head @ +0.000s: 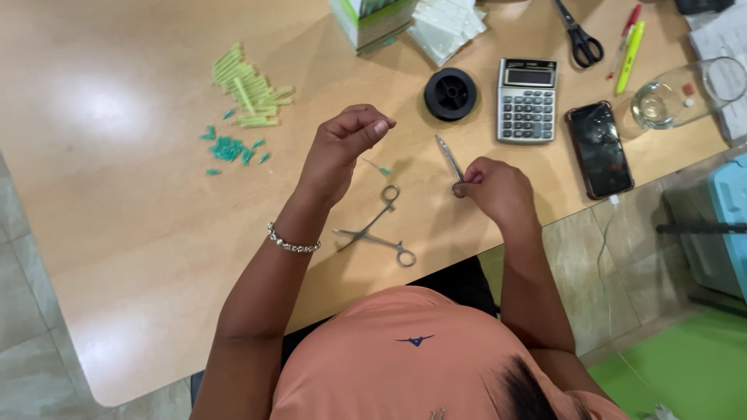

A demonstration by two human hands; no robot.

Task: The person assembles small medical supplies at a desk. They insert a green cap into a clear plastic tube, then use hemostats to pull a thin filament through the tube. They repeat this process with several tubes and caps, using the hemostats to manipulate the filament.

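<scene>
Your left hand [342, 144] is raised with its grip pinched shut, seemingly on a fine thread too thin to make out; your right hand [492, 185] grips a slim metal tool [449, 158] pointing up, just above the counter [117, 194]. I judge the work partly done: one heap of yellow-green tubes [249, 87] and one scatter of teal bits [229, 148] lie sorted at the left, too many to count; one pair of forceps [377, 228] and one black spool [450, 93] wait unused.
</scene>
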